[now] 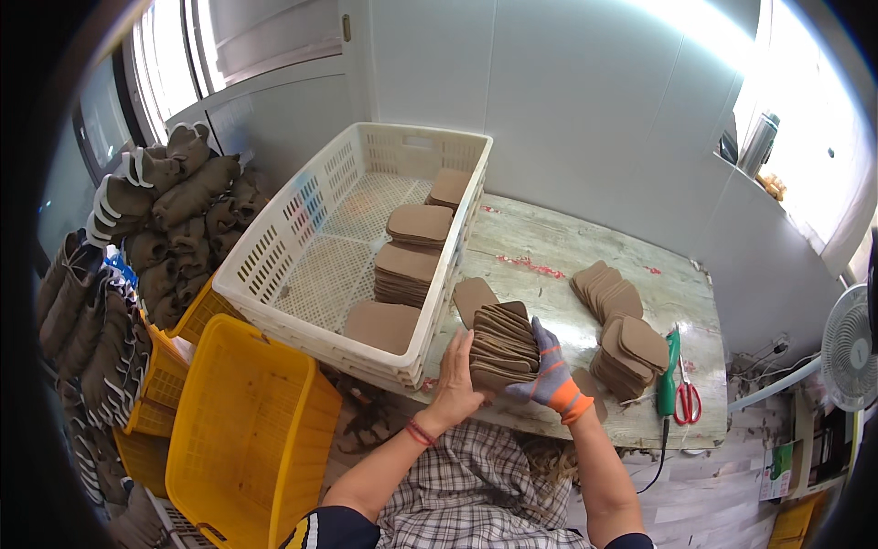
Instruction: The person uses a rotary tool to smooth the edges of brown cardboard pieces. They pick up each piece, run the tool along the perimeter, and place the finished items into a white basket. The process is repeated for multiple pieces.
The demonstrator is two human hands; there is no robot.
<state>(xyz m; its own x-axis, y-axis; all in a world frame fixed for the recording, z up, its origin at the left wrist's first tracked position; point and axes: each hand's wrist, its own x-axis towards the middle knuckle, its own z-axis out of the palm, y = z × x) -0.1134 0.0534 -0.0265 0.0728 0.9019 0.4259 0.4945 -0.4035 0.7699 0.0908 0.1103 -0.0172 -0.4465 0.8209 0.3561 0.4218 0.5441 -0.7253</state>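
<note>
Between both hands is a thick stack of brown flat pieces with rounded corners (503, 348), held at the table's front edge. My left hand (453, 384), bare with a red string at the wrist, closes on the stack's left side. My right hand (553, 371), in a grey and orange glove, presses the right side. A loose brown piece (474, 295) lies just beyond. To the right are a fanned pile (611, 291) and a thicker pile (631, 352) of similar pieces. Several more stacks (409, 265) line the right side of a white plastic crate (352, 339).
A green corded hand tool (669, 384) and red-handled scissors (687, 403) lie at the table's (549, 224) right end. A yellow basket (233, 430) stands on the floor at left, near heaped brown rolled items (183, 201). A white fan (849, 348) is at far right.
</note>
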